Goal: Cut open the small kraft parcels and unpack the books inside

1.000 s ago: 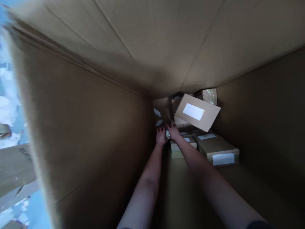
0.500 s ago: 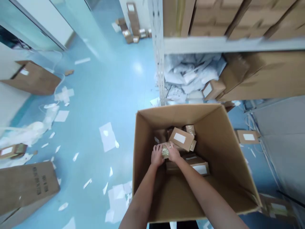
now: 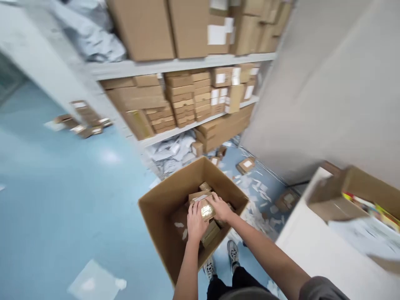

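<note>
A small cardboard box (image 3: pixel 206 211) with shiny clear tape is between my two hands, inside or just over a large open carton (image 3: pixel 161 193). My left hand (image 3: pixel 196 221) grips its left side, fingers bent over the top edge. On the right side, my right hand (image 3: pixel 221 208) is closed around it. Beneath and beside the hands, more small boxes lie in the carton, among them a taped box (image 3: pixel 210 234) below and a small box (image 3: pixel 205 186) near the far corner. The hands hide parts of these boxes.
Behind the carton, a shelf rack (image 3: pixel 184 66) holds stacked boxes and grey bags. To the right, a white table (image 3: pixel 308 237) carries an open box (image 3: pixel 334 208). Paper scraps and a small box (image 3: pixel 246 165) lie on the blue floor (image 3: pixel 103 200).
My view has swung right and up, bringing the upper shelves, the white table and my shoes into sight. Both hands still hold a taped box, which appears turned and raised.
</note>
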`<state>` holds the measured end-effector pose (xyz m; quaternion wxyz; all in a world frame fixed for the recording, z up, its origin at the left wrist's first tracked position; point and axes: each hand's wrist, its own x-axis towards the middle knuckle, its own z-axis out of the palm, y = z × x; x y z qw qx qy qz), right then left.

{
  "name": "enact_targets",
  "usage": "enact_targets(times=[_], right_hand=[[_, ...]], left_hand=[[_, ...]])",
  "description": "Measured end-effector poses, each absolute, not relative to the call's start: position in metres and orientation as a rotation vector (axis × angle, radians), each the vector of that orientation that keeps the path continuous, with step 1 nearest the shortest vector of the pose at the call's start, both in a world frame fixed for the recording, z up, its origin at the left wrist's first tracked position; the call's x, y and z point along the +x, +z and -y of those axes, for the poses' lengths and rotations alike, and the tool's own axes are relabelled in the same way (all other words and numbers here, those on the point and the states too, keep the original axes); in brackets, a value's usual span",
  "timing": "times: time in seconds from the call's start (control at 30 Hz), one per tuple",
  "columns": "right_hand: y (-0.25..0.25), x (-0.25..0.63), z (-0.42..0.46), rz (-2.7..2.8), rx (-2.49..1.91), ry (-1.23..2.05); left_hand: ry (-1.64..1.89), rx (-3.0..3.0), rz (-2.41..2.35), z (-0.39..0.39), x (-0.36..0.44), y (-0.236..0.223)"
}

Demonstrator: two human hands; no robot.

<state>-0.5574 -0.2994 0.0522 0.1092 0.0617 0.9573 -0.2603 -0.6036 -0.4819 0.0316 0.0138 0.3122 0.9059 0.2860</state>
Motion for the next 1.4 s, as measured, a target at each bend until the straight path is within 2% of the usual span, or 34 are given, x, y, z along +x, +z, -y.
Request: enact_targets(times=[0.2, 0.37, 0.57, 0.73, 0.9, 1.03, 1.17, 1.3, 1.4], right_hand=[[0.102, -0.411, 0.231, -2.967, 0.620, -0.722], [0.116, -0.243, 0.166, -2.962, 1.163, -0.730], [0.090, -0.022, 0.113, -2.681, 1.752, -0.762], [0.047, 0.109, 0.098, -2.310, 2.183, -0.933], [0.025, 0.156, 0.080, -2.281, 2.224, -1.183], [0.019, 0.150, 0.078, -2.316, 2.269, -1.210], [0.015, 0.131, 0.102, -2.362, 2.519, -1.168], [0.012, 0.127, 0.134, -2.385, 2.706, -1.072], [0.008, 0.138, 0.146, -2.349, 2.639, -1.063]], left_hand=[[0.866, 1.473, -2.575, 0.392, -0.520, 0.081], [0.824, 1.943, -2.127, 0.275, -0.415, 0.098], [0.597, 2.162, -1.635, 0.149, -0.224, 0.082], [0.366, 2.022, -1.517, 0.098, -0.093, 0.043], [0.386, 1.756, -1.571, 0.088, -0.056, 0.019], [0.613, 1.580, -1.528, 0.089, -0.063, 0.012], [0.753, 1.276, -1.637, 0.087, -0.061, 0.011], [0.865, 1.406, -1.622, 0.077, -0.054, 0.019], [0.807, 1.593, -1.467, 0.075, -0.056, 0.019]])
